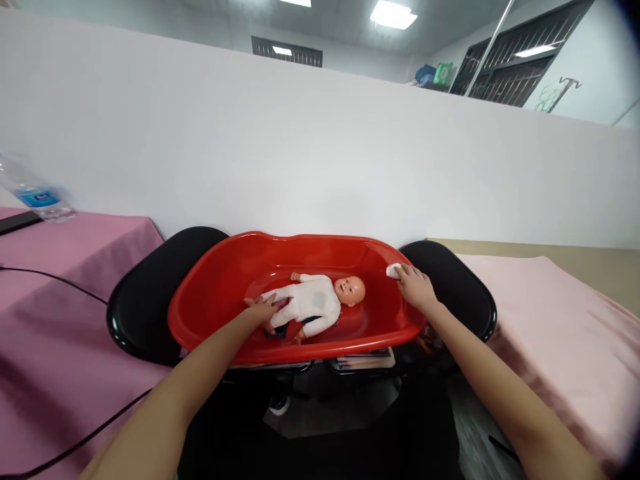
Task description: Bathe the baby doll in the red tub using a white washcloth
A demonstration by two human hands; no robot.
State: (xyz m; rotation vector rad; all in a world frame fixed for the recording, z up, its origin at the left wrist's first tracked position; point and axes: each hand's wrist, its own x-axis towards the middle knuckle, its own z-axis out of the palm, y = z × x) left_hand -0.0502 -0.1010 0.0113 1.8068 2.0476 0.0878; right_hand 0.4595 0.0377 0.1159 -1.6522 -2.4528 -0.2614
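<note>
A baby doll [315, 297] in a white suit lies on its back in a red baby bathtub [310, 348], its bald head to the right and its legs to the left. My left hand [262, 311] rests at the doll's lower legs, fingers apart and touching them. A small pinkish-purple patch shows between the legs; what it is I cannot make out. Over the tub's right end, my right hand [416, 287] is closed on a small crumpled white cloth or tissue [393, 270], away from the doll's head. Something dark lies partly hidden beneath the doll's legs.
Black chairs [145, 307] support the tub at both ends. A pink-covered table [100, 253] with a plastic bottle [43, 199] stands left, and a pale pink cloth surface [540, 307] lies right. A white partition [310, 147] rises close behind. Books [367, 360] sit below the tub.
</note>
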